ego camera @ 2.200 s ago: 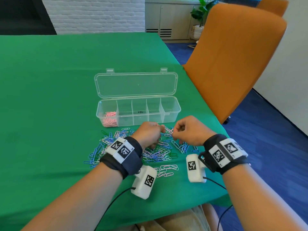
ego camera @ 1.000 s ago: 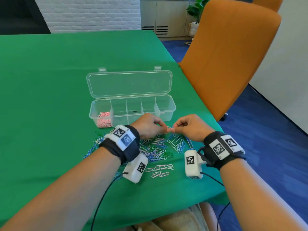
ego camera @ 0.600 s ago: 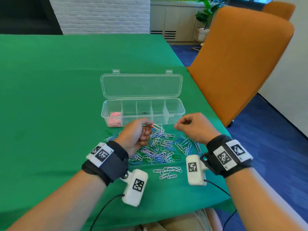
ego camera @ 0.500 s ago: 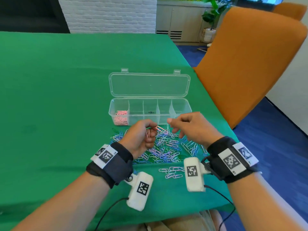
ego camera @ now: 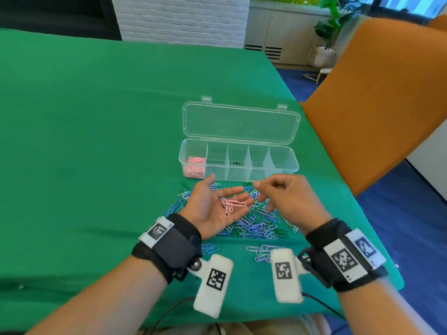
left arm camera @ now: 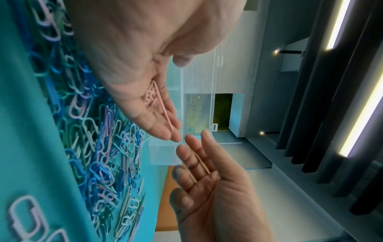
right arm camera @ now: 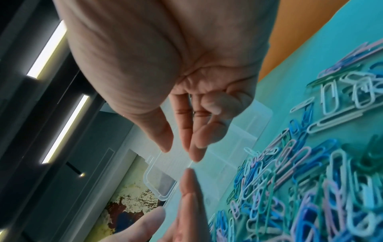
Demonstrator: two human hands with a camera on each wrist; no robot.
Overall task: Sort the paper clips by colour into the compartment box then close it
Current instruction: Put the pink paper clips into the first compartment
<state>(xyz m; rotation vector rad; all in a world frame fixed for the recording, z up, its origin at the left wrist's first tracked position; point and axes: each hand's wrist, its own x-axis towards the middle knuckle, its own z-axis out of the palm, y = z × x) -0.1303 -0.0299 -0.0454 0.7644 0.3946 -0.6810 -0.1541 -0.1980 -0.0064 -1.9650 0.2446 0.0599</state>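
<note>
Pink paper clips (ego camera: 231, 205) lie on the upturned left hand's (ego camera: 212, 209) spread fingers (ego camera: 238, 198).

Orange chair (ego camera: 377, 97), white brick wall (ego camera: 180, 19)

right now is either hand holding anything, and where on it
The left hand lies palm up with a few pink clips resting loose on its open palm and fingers, not pinched. The right hand holds nothing.

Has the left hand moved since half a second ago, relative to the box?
Yes. The left hand has turned palm-up and opened, sitting slightly nearer the person from the compartment box, with pink paper clips on it.
</note>
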